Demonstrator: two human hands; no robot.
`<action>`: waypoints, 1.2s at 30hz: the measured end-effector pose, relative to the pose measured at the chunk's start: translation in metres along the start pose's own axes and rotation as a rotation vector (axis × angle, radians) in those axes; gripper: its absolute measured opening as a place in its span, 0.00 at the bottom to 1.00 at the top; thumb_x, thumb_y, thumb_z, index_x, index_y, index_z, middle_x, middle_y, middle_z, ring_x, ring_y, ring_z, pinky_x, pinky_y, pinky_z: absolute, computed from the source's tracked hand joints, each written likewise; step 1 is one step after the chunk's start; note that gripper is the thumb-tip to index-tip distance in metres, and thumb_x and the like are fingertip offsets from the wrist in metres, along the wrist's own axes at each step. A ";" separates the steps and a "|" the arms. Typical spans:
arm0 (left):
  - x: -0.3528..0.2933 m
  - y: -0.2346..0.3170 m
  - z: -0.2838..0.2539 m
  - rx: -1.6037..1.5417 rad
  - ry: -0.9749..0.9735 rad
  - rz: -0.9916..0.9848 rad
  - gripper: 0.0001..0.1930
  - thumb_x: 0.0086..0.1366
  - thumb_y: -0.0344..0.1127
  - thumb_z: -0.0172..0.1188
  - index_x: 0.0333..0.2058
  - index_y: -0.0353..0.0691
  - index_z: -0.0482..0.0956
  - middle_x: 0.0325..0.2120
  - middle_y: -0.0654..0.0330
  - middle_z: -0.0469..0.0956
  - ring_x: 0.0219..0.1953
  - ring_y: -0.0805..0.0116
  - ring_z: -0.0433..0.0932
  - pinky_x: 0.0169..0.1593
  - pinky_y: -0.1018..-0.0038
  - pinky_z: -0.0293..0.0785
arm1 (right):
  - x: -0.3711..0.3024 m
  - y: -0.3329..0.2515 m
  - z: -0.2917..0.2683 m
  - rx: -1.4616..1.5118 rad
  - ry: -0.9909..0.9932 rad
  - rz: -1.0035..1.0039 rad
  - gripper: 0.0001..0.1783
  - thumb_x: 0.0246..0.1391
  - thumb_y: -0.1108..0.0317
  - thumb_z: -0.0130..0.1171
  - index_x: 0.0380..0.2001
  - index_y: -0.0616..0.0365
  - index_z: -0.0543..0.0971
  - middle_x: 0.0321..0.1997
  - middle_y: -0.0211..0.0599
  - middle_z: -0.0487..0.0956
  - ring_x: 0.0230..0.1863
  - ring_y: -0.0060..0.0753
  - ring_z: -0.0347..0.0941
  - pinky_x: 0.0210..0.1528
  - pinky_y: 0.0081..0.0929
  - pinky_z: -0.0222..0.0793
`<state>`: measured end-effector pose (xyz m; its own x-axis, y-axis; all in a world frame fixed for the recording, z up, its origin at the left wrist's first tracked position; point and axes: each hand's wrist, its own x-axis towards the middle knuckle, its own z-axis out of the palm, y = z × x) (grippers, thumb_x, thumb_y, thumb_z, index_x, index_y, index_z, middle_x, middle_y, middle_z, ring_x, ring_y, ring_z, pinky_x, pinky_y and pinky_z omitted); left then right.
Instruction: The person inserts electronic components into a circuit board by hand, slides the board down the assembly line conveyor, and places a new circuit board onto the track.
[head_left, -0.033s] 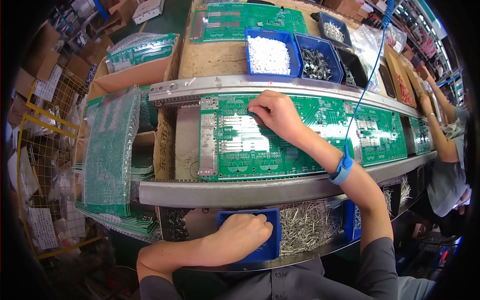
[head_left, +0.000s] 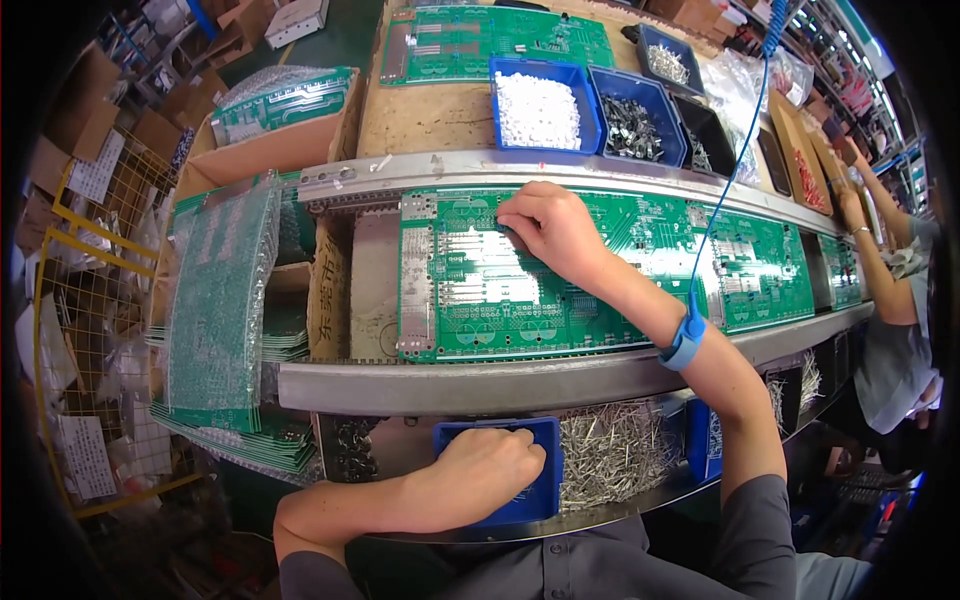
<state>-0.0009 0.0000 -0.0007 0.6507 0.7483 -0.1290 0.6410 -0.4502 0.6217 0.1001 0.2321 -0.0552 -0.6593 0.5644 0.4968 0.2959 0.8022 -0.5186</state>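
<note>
My right hand [head_left: 550,230] reaches over a long green circuit board [head_left: 590,300] between two metal rails. Its thumb and fingertips are pinched together at the board's far left part; anything between them is too small to make out. A blue wrist strap [head_left: 683,338] with a blue cord circles that wrist. Curled closed, my left hand [head_left: 490,470] rests over a blue bin [head_left: 546,500] near me, its fingertips hidden from view. A few thin metal parts show in that bin. Right of it lies a heap of thin, pale-leaded components [head_left: 615,450].
Behind the far rail [head_left: 450,168] stand bins of white parts [head_left: 538,110] and dark metal parts [head_left: 632,130]. Wrapped boards [head_left: 215,300] are stacked at left, near a cardboard box [head_left: 270,155]. A co-worker's arm [head_left: 868,250] reaches in at right.
</note>
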 end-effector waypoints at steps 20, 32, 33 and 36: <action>-0.003 -0.017 -0.022 -0.164 0.335 0.040 0.08 0.52 0.22 0.57 0.33 0.36 0.77 0.31 0.56 0.76 0.34 0.55 0.78 0.36 0.67 0.75 | -0.123 -0.114 -0.196 -0.330 -0.179 0.373 0.12 0.47 0.80 0.58 0.38 0.64 0.79 0.30 0.42 0.76 0.30 0.39 0.71 0.33 0.30 0.66; 0.028 -0.059 -0.057 -0.114 0.714 -0.211 0.05 0.51 0.19 0.61 0.29 0.32 0.80 0.29 0.54 0.80 0.33 0.63 0.80 0.37 0.74 0.75 | -0.268 -0.115 -0.203 -0.473 -0.241 0.933 0.12 0.37 0.77 0.63 0.31 0.64 0.78 0.29 0.44 0.73 0.32 0.48 0.71 0.34 0.37 0.67; 0.032 -0.064 -0.057 -0.104 0.733 -0.214 0.05 0.51 0.19 0.61 0.29 0.31 0.80 0.29 0.55 0.80 0.33 0.63 0.80 0.36 0.74 0.75 | -0.270 -0.113 -0.199 -0.453 -0.230 0.958 0.13 0.37 0.78 0.63 0.32 0.63 0.77 0.31 0.45 0.73 0.33 0.49 0.71 0.36 0.38 0.67; 0.041 -0.076 -0.059 -0.051 0.757 -0.211 0.05 0.52 0.19 0.60 0.29 0.31 0.80 0.29 0.55 0.80 0.32 0.63 0.80 0.36 0.74 0.75 | -0.271 -0.113 -0.191 -0.502 -0.172 0.927 0.12 0.37 0.79 0.63 0.30 0.63 0.77 0.30 0.45 0.72 0.33 0.50 0.71 0.36 0.38 0.67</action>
<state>-0.0468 0.0942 -0.0073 0.0515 0.9520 0.3016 0.6888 -0.2526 0.6795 0.3779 0.0259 0.0016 -0.1076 0.9918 -0.0694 0.9567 0.0843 -0.2785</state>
